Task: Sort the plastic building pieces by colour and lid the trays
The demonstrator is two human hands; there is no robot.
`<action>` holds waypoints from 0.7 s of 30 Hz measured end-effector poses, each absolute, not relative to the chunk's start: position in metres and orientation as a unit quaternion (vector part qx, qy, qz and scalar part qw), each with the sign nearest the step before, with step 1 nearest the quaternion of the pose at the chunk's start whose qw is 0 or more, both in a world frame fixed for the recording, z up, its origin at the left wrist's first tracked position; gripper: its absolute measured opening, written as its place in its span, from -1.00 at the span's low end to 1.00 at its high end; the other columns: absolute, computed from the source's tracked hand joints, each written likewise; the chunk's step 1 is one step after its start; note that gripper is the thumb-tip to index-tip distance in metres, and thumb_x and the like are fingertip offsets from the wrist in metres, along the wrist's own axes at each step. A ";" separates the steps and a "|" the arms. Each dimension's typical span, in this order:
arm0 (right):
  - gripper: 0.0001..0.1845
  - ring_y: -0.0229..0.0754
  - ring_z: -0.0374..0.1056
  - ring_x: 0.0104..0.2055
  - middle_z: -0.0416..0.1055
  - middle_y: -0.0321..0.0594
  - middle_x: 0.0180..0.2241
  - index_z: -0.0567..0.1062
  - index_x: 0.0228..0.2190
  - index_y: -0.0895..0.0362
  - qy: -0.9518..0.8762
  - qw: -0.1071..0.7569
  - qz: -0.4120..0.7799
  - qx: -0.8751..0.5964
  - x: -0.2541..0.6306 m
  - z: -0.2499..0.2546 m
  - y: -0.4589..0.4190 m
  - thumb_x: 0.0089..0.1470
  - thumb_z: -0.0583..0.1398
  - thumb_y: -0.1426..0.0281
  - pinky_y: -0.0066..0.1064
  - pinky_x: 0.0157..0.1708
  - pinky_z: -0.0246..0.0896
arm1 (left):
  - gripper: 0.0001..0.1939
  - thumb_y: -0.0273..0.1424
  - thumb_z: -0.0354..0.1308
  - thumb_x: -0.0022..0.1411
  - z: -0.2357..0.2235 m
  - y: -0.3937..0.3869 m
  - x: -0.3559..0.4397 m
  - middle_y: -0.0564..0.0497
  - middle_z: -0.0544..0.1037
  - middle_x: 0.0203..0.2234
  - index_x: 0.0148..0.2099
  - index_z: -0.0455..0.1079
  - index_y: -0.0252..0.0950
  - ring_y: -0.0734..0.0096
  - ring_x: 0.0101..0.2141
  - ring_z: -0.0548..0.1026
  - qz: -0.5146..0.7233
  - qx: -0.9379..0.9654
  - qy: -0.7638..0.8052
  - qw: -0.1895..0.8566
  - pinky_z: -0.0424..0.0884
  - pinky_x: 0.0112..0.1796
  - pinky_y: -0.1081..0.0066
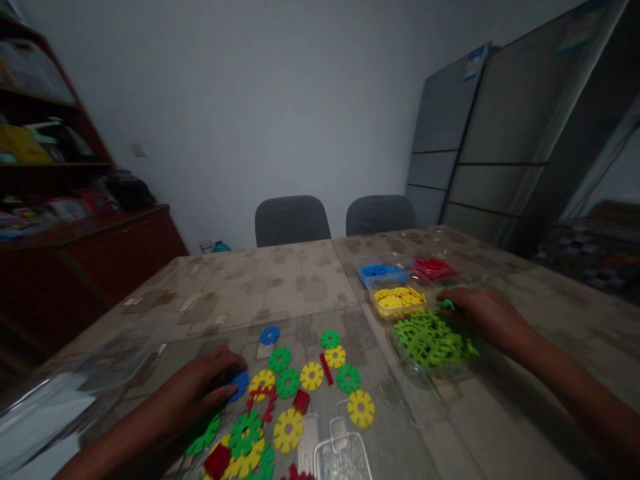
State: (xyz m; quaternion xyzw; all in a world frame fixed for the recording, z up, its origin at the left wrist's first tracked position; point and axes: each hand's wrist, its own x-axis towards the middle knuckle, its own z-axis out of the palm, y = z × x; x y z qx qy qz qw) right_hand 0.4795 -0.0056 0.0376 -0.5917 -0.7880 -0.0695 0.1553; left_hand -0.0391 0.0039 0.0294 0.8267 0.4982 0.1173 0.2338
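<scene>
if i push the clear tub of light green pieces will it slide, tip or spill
The clear tub would probably slide rather than tip, since it looks low and wide on the table. Its see-through walls look like plastic, so they may flex a little. The light green pieces are loosely heaped, so a hard shove might spill some.

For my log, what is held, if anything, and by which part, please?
Left hand: blue disc, by its edge. Right hand: apparently a green piece, part unclear.

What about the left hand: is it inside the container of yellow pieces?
No, the left hand is low over the table, grasping a blue disc.
</scene>
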 end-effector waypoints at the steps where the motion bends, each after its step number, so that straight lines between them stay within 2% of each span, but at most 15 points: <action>1: -0.80 -0.08 0.40 -0.51 0.52 -0.16 -0.49 0.54 -0.32 0.08 -0.788 0.147 -0.066 -0.594 0.479 0.037 -0.006 0.11 0.12 0.34 -0.39 -0.55 0.12 | -0.74 -0.25 0.13 0.15 0.029 0.004 -0.040 -0.10 0.60 -0.24 -0.17 0.51 -0.22 0.11 -0.21 0.52 0.116 0.828 0.496 0.234 0.43 -0.13 0.28; 3: -0.76 -0.14 0.38 -0.54 0.49 -0.21 -0.55 0.53 -0.43 0.08 -0.794 0.133 -0.055 -0.591 0.479 0.037 -0.006 0.15 0.09 0.30 -0.42 -0.55 0.10 | -0.72 -0.24 0.11 0.17 0.027 0.005 -0.042 -0.11 0.59 -0.24 -0.15 0.51 -0.23 0.10 -0.20 0.52 0.111 0.835 0.487 0.231 0.43 -0.13 0.27; 5: -0.63 -0.18 0.35 -0.58 0.45 -0.23 -0.61 0.49 -0.55 0.09 -0.798 0.122 -0.049 -0.589 0.480 0.037 -0.005 0.20 0.05 0.26 -0.43 -0.56 0.08 | -0.71 -0.22 0.09 0.19 0.026 0.005 -0.043 -0.12 0.59 -0.22 -0.12 0.51 -0.24 0.09 -0.19 0.52 0.107 0.839 0.483 0.225 0.42 -0.12 0.26; 7: -0.56 -0.16 0.34 -0.58 0.44 -0.21 -0.62 0.49 -0.59 0.11 -0.796 0.120 -0.051 -0.590 0.482 0.039 -0.005 0.22 0.02 0.24 -0.41 -0.56 0.10 | -0.71 -0.22 0.09 0.20 0.026 0.005 -0.044 -0.13 0.58 -0.21 -0.12 0.50 -0.24 0.08 -0.18 0.51 0.105 0.839 0.485 0.223 0.42 -0.12 0.25; 10: -0.60 -0.03 0.42 -0.38 0.52 -0.09 -0.42 0.56 -0.39 0.12 -0.795 0.133 -0.064 -0.588 0.477 0.046 -0.007 0.23 0.00 0.21 -0.31 -0.41 0.22 | -0.72 -0.21 0.11 0.20 0.024 0.006 -0.045 -0.12 0.59 -0.21 -0.14 0.51 -0.21 0.09 -0.19 0.52 0.115 0.836 0.486 0.228 0.43 -0.13 0.26; 13: -0.64 0.01 0.39 -0.18 0.51 -0.07 -0.25 0.54 -0.20 0.10 -0.816 0.135 -0.056 -0.559 0.464 0.050 -0.011 0.24 0.02 0.20 -0.24 -0.19 0.25 | -0.72 -0.21 0.11 0.20 0.021 0.008 -0.047 -0.11 0.59 -0.20 -0.12 0.51 -0.20 0.09 -0.18 0.52 0.115 0.838 0.483 0.227 0.43 -0.12 0.28; 16: -0.73 0.01 0.36 -0.17 0.47 -0.08 -0.23 0.53 -0.18 0.07 -0.847 0.111 -0.035 -0.518 0.452 0.049 -0.013 0.21 0.08 0.29 -0.18 -0.14 0.23 | -0.70 -0.20 0.12 0.20 0.020 0.009 -0.049 -0.11 0.59 -0.18 -0.10 0.51 -0.21 0.09 -0.17 0.52 0.110 0.839 0.483 0.224 0.42 -0.10 0.29; 19: -0.80 0.02 0.34 -0.22 0.45 -0.08 -0.26 0.54 -0.29 0.08 -0.854 0.099 -0.033 -0.509 0.452 0.047 -0.012 0.15 0.10 0.41 -0.17 -0.23 0.22 | -0.72 -0.22 0.13 0.19 0.021 0.007 -0.049 -0.11 0.59 -0.17 -0.11 0.51 -0.20 0.09 -0.16 0.52 0.116 0.836 0.486 0.225 0.42 -0.11 0.29; 21: -0.80 0.02 0.34 -0.23 0.44 -0.08 -0.27 0.54 -0.31 0.08 -0.852 0.103 -0.035 -0.512 0.454 0.046 -0.012 0.15 0.10 0.43 -0.19 -0.26 0.21 | -0.72 -0.23 0.13 0.19 0.023 0.006 -0.048 -0.11 0.58 -0.18 -0.11 0.51 -0.21 0.09 -0.17 0.51 0.117 0.836 0.485 0.229 0.42 -0.11 0.29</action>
